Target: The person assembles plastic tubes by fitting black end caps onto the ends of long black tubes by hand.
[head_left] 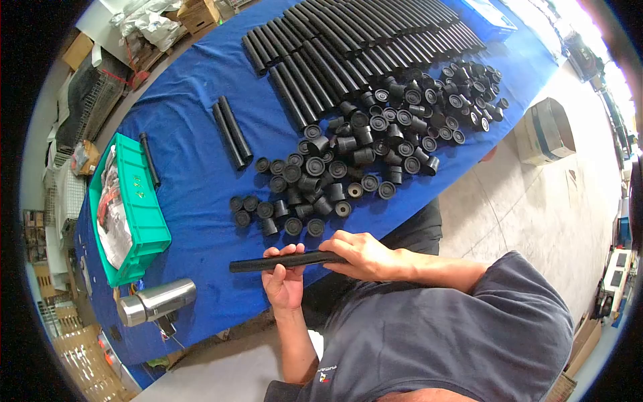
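A black tube (249, 265) lies roughly level across both hands, just off the near edge of the blue-covered table. My left hand (285, 278) grips it near the middle, thumb below and fingertips over the top. Around its right end my right hand (358, 256) is closed, hiding that end. Just beyond the hands spreads a heap of black rubber caps (338, 169). Two loose black tubes (232, 132) lie side by side left of the heap, and rows of black tubes (362, 50) fill the far side.
A green crate (144, 218) holding cloth or plastic stands at the left, with one capped black tube (149, 159) beside it. A steel flask (157, 301) lies near the left edge on the blue cloth (194, 221). A cardboard box (546, 132) stands on the floor at right.
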Action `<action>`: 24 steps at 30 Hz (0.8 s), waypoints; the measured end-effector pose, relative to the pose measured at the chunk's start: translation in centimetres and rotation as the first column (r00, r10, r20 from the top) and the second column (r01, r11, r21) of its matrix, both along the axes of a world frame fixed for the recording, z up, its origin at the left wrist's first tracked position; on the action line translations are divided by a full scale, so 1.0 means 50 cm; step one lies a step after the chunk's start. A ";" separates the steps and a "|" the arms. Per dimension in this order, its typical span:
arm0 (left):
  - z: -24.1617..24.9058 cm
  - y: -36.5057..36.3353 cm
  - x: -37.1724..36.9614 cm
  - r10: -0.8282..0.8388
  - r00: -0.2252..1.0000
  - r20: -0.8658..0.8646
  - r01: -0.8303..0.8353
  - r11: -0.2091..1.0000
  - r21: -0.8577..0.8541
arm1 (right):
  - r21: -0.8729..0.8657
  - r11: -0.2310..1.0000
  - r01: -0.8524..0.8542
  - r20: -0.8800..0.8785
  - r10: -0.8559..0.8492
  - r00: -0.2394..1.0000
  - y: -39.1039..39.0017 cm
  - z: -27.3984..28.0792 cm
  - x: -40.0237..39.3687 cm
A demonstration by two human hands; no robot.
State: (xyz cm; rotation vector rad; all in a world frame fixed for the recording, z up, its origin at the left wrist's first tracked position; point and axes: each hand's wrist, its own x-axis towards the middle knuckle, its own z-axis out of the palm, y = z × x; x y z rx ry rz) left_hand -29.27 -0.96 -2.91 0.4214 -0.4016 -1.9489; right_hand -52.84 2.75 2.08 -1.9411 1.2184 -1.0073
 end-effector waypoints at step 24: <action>0.004 -0.005 0.002 -0.020 1.000 0.007 0.020 0.999 0.033 | 0.457 0.888 -0.043 0.187 -0.049 0.981 -0.007 0.051 -0.007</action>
